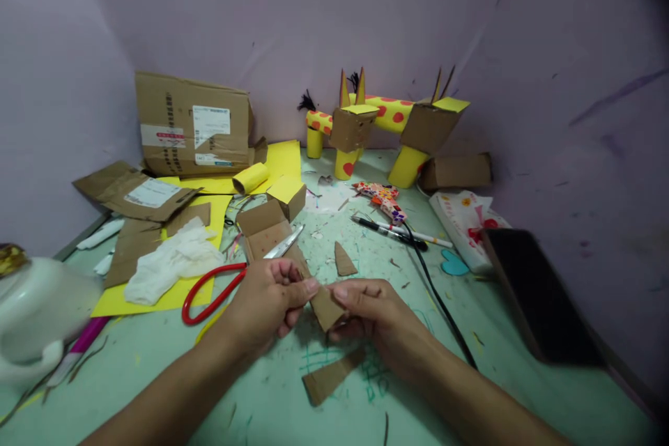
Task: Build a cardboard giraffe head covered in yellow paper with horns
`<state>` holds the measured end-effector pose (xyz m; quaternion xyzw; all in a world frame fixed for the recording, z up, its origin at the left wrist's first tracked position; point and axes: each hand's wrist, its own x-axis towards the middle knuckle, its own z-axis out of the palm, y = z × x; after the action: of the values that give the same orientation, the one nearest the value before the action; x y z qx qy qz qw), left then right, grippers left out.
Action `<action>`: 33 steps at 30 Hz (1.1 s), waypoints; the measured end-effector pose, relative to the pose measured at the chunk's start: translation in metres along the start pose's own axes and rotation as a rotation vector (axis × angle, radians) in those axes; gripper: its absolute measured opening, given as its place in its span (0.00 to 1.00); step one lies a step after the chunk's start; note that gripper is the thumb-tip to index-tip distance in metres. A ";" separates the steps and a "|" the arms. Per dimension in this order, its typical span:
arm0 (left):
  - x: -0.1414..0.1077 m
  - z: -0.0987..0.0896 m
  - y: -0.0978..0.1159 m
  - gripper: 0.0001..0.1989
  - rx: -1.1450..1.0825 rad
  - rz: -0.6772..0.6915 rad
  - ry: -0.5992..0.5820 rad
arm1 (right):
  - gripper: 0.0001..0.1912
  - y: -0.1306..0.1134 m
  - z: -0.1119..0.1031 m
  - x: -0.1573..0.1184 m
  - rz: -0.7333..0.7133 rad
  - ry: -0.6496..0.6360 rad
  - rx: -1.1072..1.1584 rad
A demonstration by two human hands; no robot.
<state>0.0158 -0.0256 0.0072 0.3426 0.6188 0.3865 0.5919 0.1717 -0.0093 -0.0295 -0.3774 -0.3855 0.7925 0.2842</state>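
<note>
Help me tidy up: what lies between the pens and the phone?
In the head view, the heart, the near end of the white packet and part of the cable lie between the pens and the phone.

The head camera faces forward and down, near the table (261, 380).

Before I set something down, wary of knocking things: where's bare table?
Mostly bare: between the purple marker and left forearm; below the blue heart, between the black cable and phone. Crowded: beyond the left hand, with cardboard, yellow paper, white tissue and scissors.
</note>
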 end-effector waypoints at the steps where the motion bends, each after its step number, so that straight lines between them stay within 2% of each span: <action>1: 0.000 -0.001 0.002 0.12 0.021 -0.013 -0.017 | 0.17 -0.001 -0.001 -0.001 0.002 -0.021 -0.011; 4: -0.001 0.000 0.003 0.11 0.085 -0.035 -0.051 | 0.15 0.001 -0.003 -0.002 0.020 -0.084 -0.060; 6: -0.001 0.001 0.002 0.11 0.101 -0.047 -0.061 | 0.14 0.002 -0.003 -0.001 0.028 -0.079 -0.091; 11: -0.001 -0.001 -0.005 0.12 0.000 -0.010 -0.130 | 0.12 0.001 0.000 0.003 -0.016 0.043 0.066; 13: -0.002 -0.003 -0.008 0.15 -0.023 -0.037 -0.182 | 0.12 -0.002 0.001 0.004 0.002 0.103 0.144; 16: -0.003 -0.003 -0.013 0.16 0.025 -0.070 -0.221 | 0.13 -0.004 0.002 0.004 0.024 0.192 0.195; 19: -0.005 0.000 -0.017 0.17 0.074 -0.055 -0.206 | 0.15 -0.003 0.003 0.003 0.027 0.229 0.190; 26: -0.004 0.007 -0.015 0.14 0.117 -0.057 -0.139 | 0.13 0.000 0.006 0.002 0.038 0.204 0.162; 33: 0.001 0.001 -0.016 0.14 0.008 -0.113 -0.151 | 0.07 -0.006 0.003 0.002 0.107 0.055 0.217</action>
<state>0.0171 -0.0319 -0.0072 0.3375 0.5922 0.3233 0.6564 0.1695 -0.0054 -0.0242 -0.3860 -0.2687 0.8330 0.2913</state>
